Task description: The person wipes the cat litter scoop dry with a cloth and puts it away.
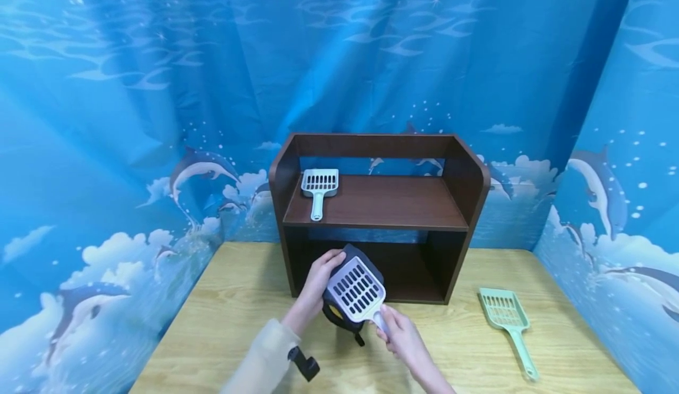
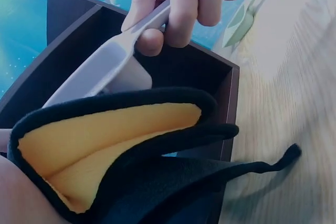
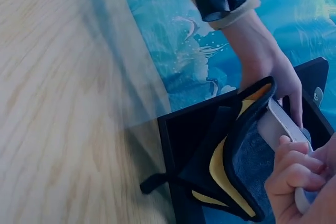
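Observation:
My left hand (image 1: pixel 320 277) grips a black cloth (image 2: pixel 121 135) with a yellow inner side and thick dark edging. In the right wrist view, this cloth (image 3: pixel 236 161) is folded over, its strap-like end hanging down over the table side. My right hand (image 1: pixel 404 338) holds a pale grey-lilac litter scoop (image 1: pixel 358 289) by its handle. The scoop's slotted head lies against the cloth, face up toward the head camera, with the left fingers at its far edge. In the left wrist view, the right fingers (image 2: pixel 184 11) curl round the scoop's handle.
A dark brown two-tier shelf (image 1: pixel 376 202) stands right behind the hands. On its upper board, at the left, lies a pale blue litter scoop (image 1: pixel 317 199). A green litter scoop (image 1: pixel 514 332) lies at the right on the wooden table (image 1: pixel 212 335). Blue ocean-print curtains hang behind.

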The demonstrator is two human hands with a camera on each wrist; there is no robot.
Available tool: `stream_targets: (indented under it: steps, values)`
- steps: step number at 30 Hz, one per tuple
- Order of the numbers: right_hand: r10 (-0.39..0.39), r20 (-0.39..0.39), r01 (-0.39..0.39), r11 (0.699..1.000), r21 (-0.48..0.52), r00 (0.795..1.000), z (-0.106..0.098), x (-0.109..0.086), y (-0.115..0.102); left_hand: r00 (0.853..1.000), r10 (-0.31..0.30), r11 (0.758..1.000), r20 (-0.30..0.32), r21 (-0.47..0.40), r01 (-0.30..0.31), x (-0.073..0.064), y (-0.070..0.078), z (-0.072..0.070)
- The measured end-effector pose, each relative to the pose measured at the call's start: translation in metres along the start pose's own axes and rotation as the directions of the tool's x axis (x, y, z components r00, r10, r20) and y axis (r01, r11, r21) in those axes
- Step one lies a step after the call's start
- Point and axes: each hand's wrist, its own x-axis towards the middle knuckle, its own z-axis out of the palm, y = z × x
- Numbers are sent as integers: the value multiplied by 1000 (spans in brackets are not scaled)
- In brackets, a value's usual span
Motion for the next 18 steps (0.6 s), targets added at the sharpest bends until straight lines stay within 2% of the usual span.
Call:
stream_targets:
  steps: [4,7,12,18]
  values:
    - [20,-12,-19,998,57,1000,-6,1,-4,1000,-4,990,10,-141,5,-3,-3,0]
    - [25,-22,-23,995,94,999,-12,1,-7,1000,-5,985,29,-173,10,-5,-3,-1]
    - [26,-15,-24,993,119,1000,-23,2,-14,999,12,994,45,-111,-7,-10,-1,-6]
    - [14,-2,-14,992,128,1000,-35,1,-21,993,90,996,71,22,-92,-14,0,-13]
